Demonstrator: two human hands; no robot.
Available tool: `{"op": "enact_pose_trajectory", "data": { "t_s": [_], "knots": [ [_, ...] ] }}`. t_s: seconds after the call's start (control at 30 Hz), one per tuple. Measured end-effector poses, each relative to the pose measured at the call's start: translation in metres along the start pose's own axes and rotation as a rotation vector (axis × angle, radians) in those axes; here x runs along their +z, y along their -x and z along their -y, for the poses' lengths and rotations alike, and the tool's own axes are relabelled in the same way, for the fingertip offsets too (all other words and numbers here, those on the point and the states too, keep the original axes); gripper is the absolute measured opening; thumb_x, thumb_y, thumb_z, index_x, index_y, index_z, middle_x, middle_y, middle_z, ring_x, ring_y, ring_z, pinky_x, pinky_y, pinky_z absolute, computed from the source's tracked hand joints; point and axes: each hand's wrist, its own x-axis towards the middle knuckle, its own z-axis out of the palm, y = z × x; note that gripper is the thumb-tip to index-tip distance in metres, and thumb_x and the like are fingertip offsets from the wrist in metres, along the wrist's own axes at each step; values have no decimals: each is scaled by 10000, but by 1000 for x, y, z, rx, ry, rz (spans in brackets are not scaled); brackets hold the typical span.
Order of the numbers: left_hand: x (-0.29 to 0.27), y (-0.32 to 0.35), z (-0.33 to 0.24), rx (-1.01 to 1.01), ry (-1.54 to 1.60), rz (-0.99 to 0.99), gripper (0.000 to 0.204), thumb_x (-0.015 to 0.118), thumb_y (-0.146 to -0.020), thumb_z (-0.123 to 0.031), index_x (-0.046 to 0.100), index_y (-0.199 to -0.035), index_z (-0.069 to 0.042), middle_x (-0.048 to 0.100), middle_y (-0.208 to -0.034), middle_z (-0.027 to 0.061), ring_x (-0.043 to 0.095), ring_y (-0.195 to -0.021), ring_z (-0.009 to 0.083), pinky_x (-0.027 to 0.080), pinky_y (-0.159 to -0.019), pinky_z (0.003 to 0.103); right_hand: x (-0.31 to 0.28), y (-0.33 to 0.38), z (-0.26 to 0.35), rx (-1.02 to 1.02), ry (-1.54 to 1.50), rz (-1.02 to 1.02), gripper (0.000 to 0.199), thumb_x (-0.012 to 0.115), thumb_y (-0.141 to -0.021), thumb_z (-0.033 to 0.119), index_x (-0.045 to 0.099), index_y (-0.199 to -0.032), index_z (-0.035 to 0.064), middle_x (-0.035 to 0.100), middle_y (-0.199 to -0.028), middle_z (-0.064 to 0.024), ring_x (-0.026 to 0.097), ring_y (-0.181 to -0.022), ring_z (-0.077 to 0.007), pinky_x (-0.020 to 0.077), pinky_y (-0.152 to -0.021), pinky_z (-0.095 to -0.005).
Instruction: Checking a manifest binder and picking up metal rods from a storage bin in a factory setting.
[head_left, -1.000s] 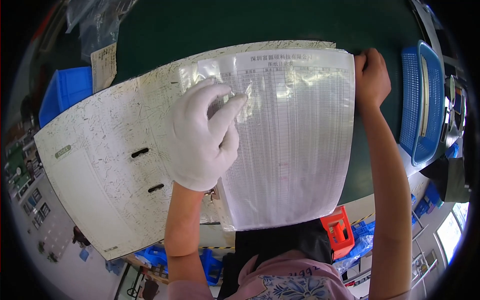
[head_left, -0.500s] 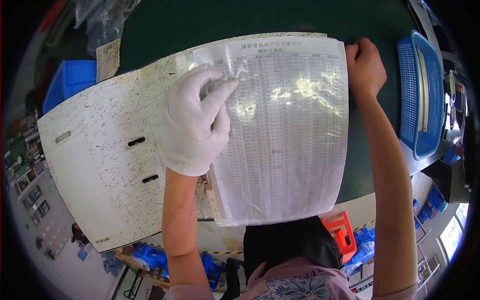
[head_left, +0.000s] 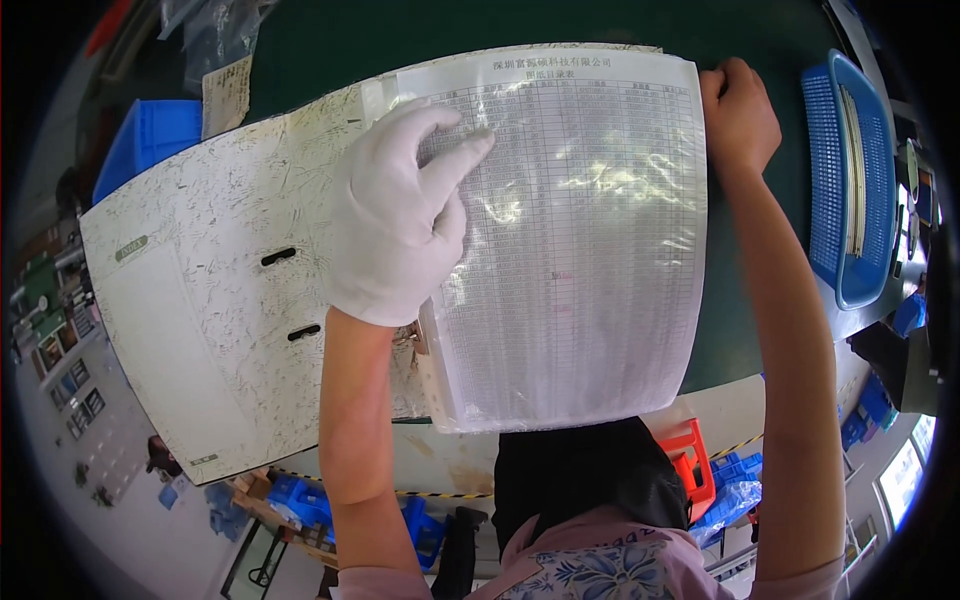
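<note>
A lever-arch binder (head_left: 200, 300) with a scuffed, mottled white cover lies spread on the table. On its right side sits a clear plastic sleeve (head_left: 590, 350) with a printed table sheet inside, its surface glossy with reflections. My left hand (head_left: 400, 220), in a white glove, rests over the sleeve's left margin, fingers bent and apart, nothing visible in them. Part of the metal ring mechanism (head_left: 408, 335) shows below that hand. My bare right hand (head_left: 742, 118) is closed beside the sleeve's upper right corner; its curled fingers hide whatever they may hold.
A blue perforated basket (head_left: 830, 180) holding pale flat strips stands at the right on the dark green tabletop (head_left: 560, 22). Behind the binder on the left are a blue bin (head_left: 150, 140), a cardboard tag (head_left: 226, 95) and clear plastic bags (head_left: 215, 40). An orange-red stool (head_left: 690, 465) stands below the table edge.
The whole view has shifted slightly, so everything sits a little higher and further right. Both hands keep their places against the sleeve.
</note>
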Motion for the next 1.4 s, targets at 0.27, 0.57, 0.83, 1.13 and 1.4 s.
{"op": "enact_pose_trajectory", "data": {
  "t_s": [0.27, 0.57, 0.83, 1.13, 1.4],
  "knots": [
    [-6, 17, -10, -9, -8, 55, 287, 591, -648, 22, 664, -907, -80, 567, -1027, 93, 543, -964, 283, 466, -799, 389, 3, 0, -2, -16, -7, -37, 293, 427, -780, 316, 610, -854, 100, 615, -890, -67, 595, -803, -287, 469, -663, -404],
    [-4, 33, -14, -7, 24, 40, 268, 604, -661, -11, 666, -909, -94, 536, -1080, 81, 492, -1047, 302, 422, -875, 414, 7, -6, -9, 10, 63, -17, 318, 401, -817, 360, 588, -900, 117, 613, -958, -51, 582, -862, -271, 454, -706, -376],
    [-9, 46, -22, -14, 20, 75, 262, 608, -639, -5, 665, -882, -83, 527, -1076, 81, 480, -1054, 302, 427, -854, 412, 11, -6, -14, -7, 74, -11, 338, 394, -819, 374, 596, -939, 131, 615, -982, -51, 584, -878, -273, 459, -716, -380],
    [-20, 63, -37, 29, 12, 130, 274, 606, -593, -9, 667, -854, -67, 552, -1019, 103, 488, -1011, 302, 410, -792, 417, 12, -10, -16, -19, 76, -7, 345, 405, -820, 402, 601, -912, 133, 627, -950, -62, 594, -852, -282, 458, -705, -385],
    [-19, 83, -43, 28, 28, 120, 293, 603, -564, -15, 654, -844, -84, 542, -1044, 85, 484, -1040, 300, 384, -844, 451, 12, -9, -17, -23, 75, 21, 367, 404, -821, 438, 604, -909, 142, 635, -910, -74, 598, -837, -286, 459, -691, -380]
  ]
}}
